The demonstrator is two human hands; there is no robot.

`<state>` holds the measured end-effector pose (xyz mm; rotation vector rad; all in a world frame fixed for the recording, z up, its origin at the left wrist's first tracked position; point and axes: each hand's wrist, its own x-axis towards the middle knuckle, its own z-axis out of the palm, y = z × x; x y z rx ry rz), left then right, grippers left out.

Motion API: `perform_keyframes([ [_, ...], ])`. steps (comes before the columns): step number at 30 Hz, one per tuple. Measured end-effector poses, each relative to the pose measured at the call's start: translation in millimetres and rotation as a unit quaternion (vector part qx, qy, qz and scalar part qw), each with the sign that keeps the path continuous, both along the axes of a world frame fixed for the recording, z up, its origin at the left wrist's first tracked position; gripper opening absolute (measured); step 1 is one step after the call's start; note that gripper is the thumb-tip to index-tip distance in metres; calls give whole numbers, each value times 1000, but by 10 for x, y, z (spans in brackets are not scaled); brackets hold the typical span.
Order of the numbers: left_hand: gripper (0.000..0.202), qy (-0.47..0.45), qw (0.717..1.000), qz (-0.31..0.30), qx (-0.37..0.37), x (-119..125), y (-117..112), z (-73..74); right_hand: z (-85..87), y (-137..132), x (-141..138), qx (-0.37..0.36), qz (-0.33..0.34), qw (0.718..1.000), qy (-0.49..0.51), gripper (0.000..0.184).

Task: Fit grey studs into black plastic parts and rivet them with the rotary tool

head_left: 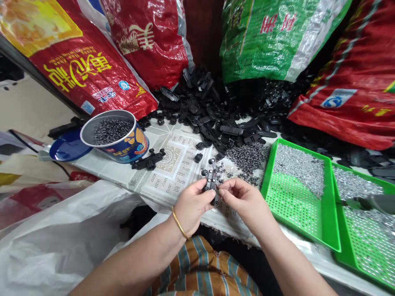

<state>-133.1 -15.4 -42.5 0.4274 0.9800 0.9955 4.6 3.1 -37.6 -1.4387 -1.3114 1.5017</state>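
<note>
My left hand [194, 201] grips a small black plastic assembly [211, 174] with round silver and black parts along its length, held just above the table's front edge. Pinched together, the fingers of my right hand [239, 197] touch the assembly's right side; whatever is between them is too small to name. Beyond my hands lies a mound of small dark metallic pieces [248, 157]. A similar black assembly [149, 159] rests on the table to the left. Loose black plastic parts [210, 131] are heaped behind.
At left stands a blue tub [132, 144] of small dark pieces, beside a blue lid [70, 146]. Green perforated trays [293, 205] holding small silver pieces sit at right, with a grey-handled tool [381, 203] over one. Red sacks [151, 49] and a green sack [262, 49] line the back.
</note>
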Motion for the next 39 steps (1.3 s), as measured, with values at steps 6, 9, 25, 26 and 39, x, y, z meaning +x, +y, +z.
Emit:
perform_keyframes([
  [6, 22, -41, 999, -2, 14, -10, -10, 17, 31, -47, 6, 57, 4, 997, -56, 12],
  [9, 21, -50, 999, 1, 17, -4, -4, 19, 20, -64, 25, 103, 13, 991, -89, 9],
  [25, 18, -102, 994, 4, -32, 45, -50, 3, -149, -226, 93, 233, 6, 967, -106, 4],
  [26, 18, -100, 994, 6, -34, 46, -52, 5, -154, -230, 92, 234, 2, 966, -106, 4],
  [39, 19, -22, 1000, 4, 17, 40, -72, -2, 87, -65, 100, 68, 40, 991, -104, 11],
])
